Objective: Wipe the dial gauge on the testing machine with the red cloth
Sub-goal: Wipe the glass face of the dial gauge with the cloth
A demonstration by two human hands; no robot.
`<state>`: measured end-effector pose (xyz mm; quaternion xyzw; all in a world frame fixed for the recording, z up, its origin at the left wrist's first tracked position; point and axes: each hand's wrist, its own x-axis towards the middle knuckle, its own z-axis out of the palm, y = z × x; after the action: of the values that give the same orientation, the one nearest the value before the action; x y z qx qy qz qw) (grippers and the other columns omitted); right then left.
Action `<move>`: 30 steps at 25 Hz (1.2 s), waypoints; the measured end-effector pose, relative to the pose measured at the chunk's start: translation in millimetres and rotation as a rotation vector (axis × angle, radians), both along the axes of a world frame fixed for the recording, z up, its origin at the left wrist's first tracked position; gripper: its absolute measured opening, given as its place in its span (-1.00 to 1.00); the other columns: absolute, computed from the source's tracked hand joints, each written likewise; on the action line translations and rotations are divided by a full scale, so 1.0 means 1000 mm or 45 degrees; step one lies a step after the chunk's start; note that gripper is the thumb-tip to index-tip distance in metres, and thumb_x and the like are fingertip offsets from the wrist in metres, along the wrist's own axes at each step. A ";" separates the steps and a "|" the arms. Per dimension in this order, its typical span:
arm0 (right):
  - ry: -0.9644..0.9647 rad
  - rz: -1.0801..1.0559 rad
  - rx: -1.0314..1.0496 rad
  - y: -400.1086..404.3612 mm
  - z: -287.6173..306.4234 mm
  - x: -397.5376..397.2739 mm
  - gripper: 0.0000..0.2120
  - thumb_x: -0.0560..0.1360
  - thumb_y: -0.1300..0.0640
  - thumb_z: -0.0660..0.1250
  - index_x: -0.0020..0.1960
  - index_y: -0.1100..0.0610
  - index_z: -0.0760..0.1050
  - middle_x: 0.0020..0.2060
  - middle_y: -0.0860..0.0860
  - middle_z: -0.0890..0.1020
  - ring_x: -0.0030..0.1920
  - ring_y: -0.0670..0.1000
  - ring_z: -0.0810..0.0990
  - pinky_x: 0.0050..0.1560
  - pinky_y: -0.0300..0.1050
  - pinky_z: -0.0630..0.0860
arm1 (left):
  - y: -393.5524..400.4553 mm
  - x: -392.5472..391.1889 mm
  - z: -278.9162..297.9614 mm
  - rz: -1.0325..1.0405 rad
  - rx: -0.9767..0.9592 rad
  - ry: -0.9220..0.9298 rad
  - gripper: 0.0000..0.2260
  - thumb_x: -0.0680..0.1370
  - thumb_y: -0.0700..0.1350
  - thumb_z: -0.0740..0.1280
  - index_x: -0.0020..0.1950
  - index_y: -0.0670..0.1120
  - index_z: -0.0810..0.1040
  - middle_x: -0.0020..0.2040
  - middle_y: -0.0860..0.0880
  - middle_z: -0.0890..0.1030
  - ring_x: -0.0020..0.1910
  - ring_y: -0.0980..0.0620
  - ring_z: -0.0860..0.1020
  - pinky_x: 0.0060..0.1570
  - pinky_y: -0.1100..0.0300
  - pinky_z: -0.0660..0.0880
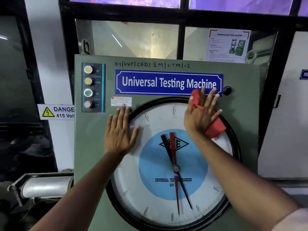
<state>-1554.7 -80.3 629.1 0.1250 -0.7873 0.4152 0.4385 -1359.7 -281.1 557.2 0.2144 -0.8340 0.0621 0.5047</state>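
Pressing cloth (215, 129) to gauge (166, 189) with spread fingers, the right hand (200, 117) pinches nothing; the wad beyond its palm could slip free mid-wipe; left hand (118, 134) lies flat

"Universal Testing Machine" on nameplate (168, 82) and dial gauge (155, 165) (600 beneath), UP, DOWN, ON, OFF button panel (93, 88)

One head-worn camera (wide-angle, the only view) faces the dial gauge (150, 164) head-on from near, so the gauge fills the lower middle, its bottom rim cropped; the windows (133, 39) above the gauge span the top.
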 end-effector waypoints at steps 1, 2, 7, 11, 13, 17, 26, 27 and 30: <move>-0.002 0.059 0.017 -0.015 0.009 0.008 -0.35 0.69 -0.28 -0.03 0.74 -0.14 0.04 0.75 0.00 -0.02 0.74 0.12 -0.09 0.61 0.53 -0.06 | -0.002 0.000 -0.003 0.003 -0.029 -0.012 -0.27 0.70 0.24 0.14 0.76 -0.13 0.10 0.77 -0.09 0.12 0.74 -0.09 0.14 0.72 -0.10 0.06; 0.033 0.103 0.095 -0.030 0.016 0.018 -0.36 0.68 -0.28 0.00 0.73 -0.16 0.08 0.75 -0.02 0.00 0.74 0.13 -0.10 0.61 0.54 -0.10 | -0.004 -0.001 -0.005 0.008 -0.043 -0.013 -0.26 0.70 0.24 0.14 0.76 -0.14 0.09 0.77 -0.09 0.12 0.74 -0.09 0.15 0.71 -0.10 0.06; 0.297 0.143 0.656 -0.040 0.022 0.024 -0.39 0.70 -0.31 -0.01 0.64 -0.07 0.34 0.70 -0.04 0.23 0.74 0.07 0.00 0.66 0.44 -0.16 | -0.007 -0.004 -0.007 0.038 -0.060 -0.004 -0.26 0.70 0.26 0.13 0.76 -0.14 0.09 0.76 -0.10 0.13 0.74 -0.10 0.16 0.71 -0.09 0.08; 0.023 0.055 0.441 0.010 0.034 0.003 -0.32 0.72 -0.31 -0.04 0.41 0.11 0.62 0.63 0.06 0.40 0.72 0.13 0.11 0.65 0.47 -0.09 | -0.006 -0.004 -0.007 0.027 -0.035 -0.016 -0.26 0.70 0.26 0.13 0.76 -0.14 0.09 0.76 -0.10 0.14 0.74 -0.10 0.15 0.71 -0.08 0.05; -0.049 0.045 0.409 -0.001 0.045 0.017 -0.35 0.72 -0.26 -0.03 0.38 0.13 0.64 0.67 0.07 0.32 0.73 0.16 0.07 0.64 0.47 -0.04 | -0.006 -0.002 -0.006 0.017 -0.022 -0.023 -0.26 0.70 0.25 0.14 0.76 -0.14 0.09 0.77 -0.10 0.13 0.74 -0.10 0.14 0.72 -0.09 0.05; 0.195 0.147 0.758 -0.069 0.046 0.075 -0.32 0.71 -0.29 -0.11 0.37 0.03 0.65 0.74 0.00 0.04 0.74 0.10 -0.09 0.67 0.38 -0.15 | -0.007 -0.002 -0.006 -0.014 -0.018 -0.022 -0.25 0.69 0.24 0.14 0.75 -0.16 0.11 0.76 -0.11 0.14 0.74 -0.12 0.16 0.71 -0.13 0.09; 0.351 0.094 0.696 -0.005 0.014 0.007 -0.36 0.70 -0.35 -0.18 0.74 -0.19 -0.03 0.75 -0.01 -0.08 0.74 0.04 -0.15 0.69 0.23 -0.24 | -0.001 0.001 -0.003 -0.025 0.013 -0.034 -0.23 0.67 0.27 0.08 0.75 -0.18 0.12 0.76 -0.14 0.15 0.73 -0.18 0.18 0.71 -0.14 0.07; 0.288 0.063 0.621 0.009 0.009 -0.004 -0.36 0.70 -0.35 -0.20 0.74 -0.18 -0.02 0.75 -0.03 -0.07 0.74 0.03 -0.14 0.69 0.21 -0.24 | 0.000 0.001 -0.003 -0.024 0.016 -0.032 -0.22 0.67 0.28 0.08 0.75 -0.18 0.12 0.75 -0.14 0.16 0.73 -0.18 0.18 0.71 -0.14 0.07; 0.080 -0.010 0.348 0.049 -0.021 -0.027 -0.38 0.74 -0.28 -0.06 0.73 -0.06 0.10 0.75 -0.03 -0.01 0.74 0.02 -0.08 0.71 0.25 -0.14 | 0.001 0.004 -0.003 -0.044 0.027 -0.039 -0.22 0.66 0.29 0.07 0.75 -0.17 0.10 0.75 -0.16 0.16 0.73 -0.19 0.18 0.71 -0.14 0.05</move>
<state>-1581.9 -31.5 608.1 0.1934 -0.8228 0.2980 0.4436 -1356.0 -280.1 554.4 0.2043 -0.8458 0.0479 0.4905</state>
